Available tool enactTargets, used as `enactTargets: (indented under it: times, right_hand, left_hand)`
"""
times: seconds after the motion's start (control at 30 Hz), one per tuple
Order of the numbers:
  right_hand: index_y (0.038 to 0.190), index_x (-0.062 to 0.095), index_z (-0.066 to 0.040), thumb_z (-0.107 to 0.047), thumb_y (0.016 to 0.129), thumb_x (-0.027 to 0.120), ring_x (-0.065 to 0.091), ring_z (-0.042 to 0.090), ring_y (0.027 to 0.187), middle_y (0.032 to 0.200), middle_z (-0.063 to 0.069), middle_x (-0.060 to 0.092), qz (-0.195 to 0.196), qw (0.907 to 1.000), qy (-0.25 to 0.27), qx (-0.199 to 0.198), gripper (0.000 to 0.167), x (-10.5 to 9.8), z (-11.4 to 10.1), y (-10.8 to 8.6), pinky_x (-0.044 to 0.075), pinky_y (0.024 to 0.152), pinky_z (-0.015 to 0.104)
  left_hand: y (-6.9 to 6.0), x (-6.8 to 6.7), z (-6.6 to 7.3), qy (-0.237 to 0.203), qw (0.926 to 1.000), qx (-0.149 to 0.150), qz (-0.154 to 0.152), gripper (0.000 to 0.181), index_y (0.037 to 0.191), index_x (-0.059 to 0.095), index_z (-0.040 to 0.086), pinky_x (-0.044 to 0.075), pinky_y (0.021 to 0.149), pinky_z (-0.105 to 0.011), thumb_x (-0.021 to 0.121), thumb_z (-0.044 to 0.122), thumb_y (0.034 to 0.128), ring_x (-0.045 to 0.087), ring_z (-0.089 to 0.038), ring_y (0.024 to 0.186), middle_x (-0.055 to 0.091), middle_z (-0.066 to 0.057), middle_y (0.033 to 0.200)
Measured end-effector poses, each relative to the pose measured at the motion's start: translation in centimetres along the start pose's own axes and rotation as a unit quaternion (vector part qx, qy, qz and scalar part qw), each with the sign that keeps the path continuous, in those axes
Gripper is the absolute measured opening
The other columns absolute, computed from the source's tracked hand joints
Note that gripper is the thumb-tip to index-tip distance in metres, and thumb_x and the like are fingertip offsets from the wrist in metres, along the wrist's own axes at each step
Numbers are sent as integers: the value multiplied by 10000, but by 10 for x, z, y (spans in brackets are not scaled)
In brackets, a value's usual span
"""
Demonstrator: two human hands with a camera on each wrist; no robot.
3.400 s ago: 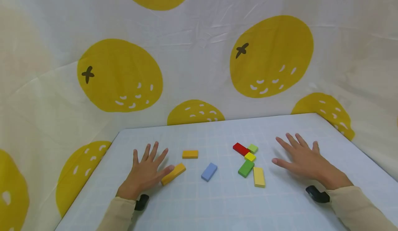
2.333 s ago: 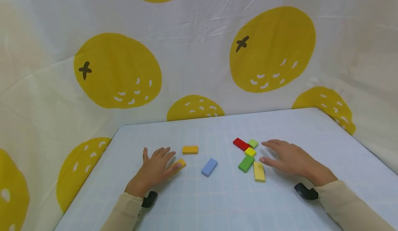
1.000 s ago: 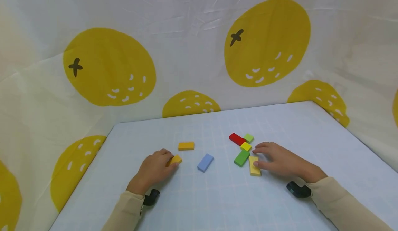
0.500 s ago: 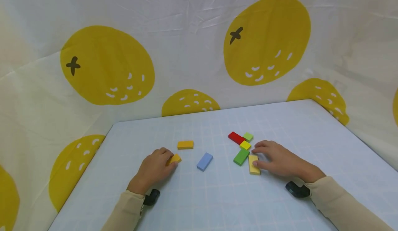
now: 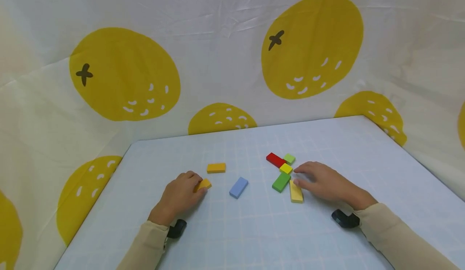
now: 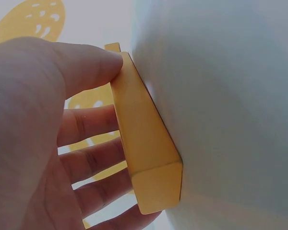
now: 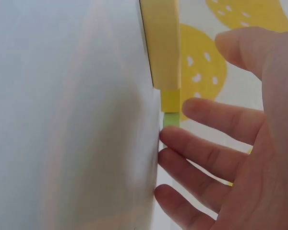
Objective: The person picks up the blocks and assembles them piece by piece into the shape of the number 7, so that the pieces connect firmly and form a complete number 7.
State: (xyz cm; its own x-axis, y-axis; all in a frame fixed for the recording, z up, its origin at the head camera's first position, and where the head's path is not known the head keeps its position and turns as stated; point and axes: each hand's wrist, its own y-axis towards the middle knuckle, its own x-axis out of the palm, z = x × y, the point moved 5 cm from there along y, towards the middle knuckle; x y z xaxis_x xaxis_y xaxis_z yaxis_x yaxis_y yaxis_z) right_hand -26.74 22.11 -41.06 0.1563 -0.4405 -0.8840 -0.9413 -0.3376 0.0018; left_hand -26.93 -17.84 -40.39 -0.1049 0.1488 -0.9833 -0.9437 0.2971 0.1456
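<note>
In the head view my left hand point(image 5: 178, 197) holds an orange block point(image 5: 204, 184) flat on the table. The left wrist view has the thumb on one long side of this block point(image 6: 149, 124), fingers along the other. My right hand point(image 5: 328, 183) is at a pale yellow block point(image 5: 296, 193), thumb by its far end. In the right wrist view thumb and fingers are spread apart beside the pale yellow block point(image 7: 164, 43), nothing held between them. A green block point(image 5: 281, 182) and a small yellow block point(image 5: 285, 168) lie just left of the right hand.
A red block point(image 5: 275, 160) and a light green block point(image 5: 289, 158) lie behind the small yellow one. Between the hands is a blue block point(image 5: 238, 187), with a second orange block point(image 5: 216, 168) farther back. A fruit-patterned curtain point(image 5: 225, 60) hangs behind the table point(image 5: 247, 237).
Both hands have moved inward from a spread pose. The left fingers have closed round the orange block. The right hand has come to the pale yellow block, and its thumb has just shifted toward the far end.
</note>
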Motion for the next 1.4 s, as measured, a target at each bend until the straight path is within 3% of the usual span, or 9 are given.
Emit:
enactTargets:
  times: [0.3,0.53,0.8,1.17,1.4]
  right_hand:
    - [1347,622,-139,-506,965,610,569,304,1178,1269,44,642,-59,9978,565,336,530,-7,8,4,494,962,531]
    - [1350,622,-132,-488,983,594,607,257,1099,1218,28,663,28,9970,742,238,512,-15,10,13,521,931,479]
    - [1341,623,-78,-401,996,608,598,276,1128,1222,64,668,229,9963,820,94,473,-21,0,19,512,947,494]
    - [1336,626,-86,-355,1011,594,609,253,1092,1201,49,676,293,9952,906,-230,423,-22,-23,33,521,933,471]
    - [1333,633,-96,-385,1009,591,603,252,1091,1194,39,675,271,9930,1126,-239,436,-19,-37,45,526,933,457]
  left_hand:
    - [2,1,0,-18,10000,-26,-21,332,1098,722,108,542,839,-407,742,373,899,601,-219,984,658,-49,1135]
    - [4,1,0,-13,10000,-41,-19,373,1122,736,119,552,808,-399,757,403,882,632,-193,908,684,-36,1088]
    - [1,-2,-1,-20,9999,-140,-19,408,1152,740,125,552,781,-377,755,426,878,606,-164,854,679,-20,1040]
    - [-1,-5,0,-13,9998,-144,132,418,1145,740,109,531,719,-325,758,427,874,550,-127,758,672,4,982]
    - [-4,-8,2,-59,9995,-116,292,409,1120,741,100,506,665,-300,764,421,869,522,-115,708,633,32,894]
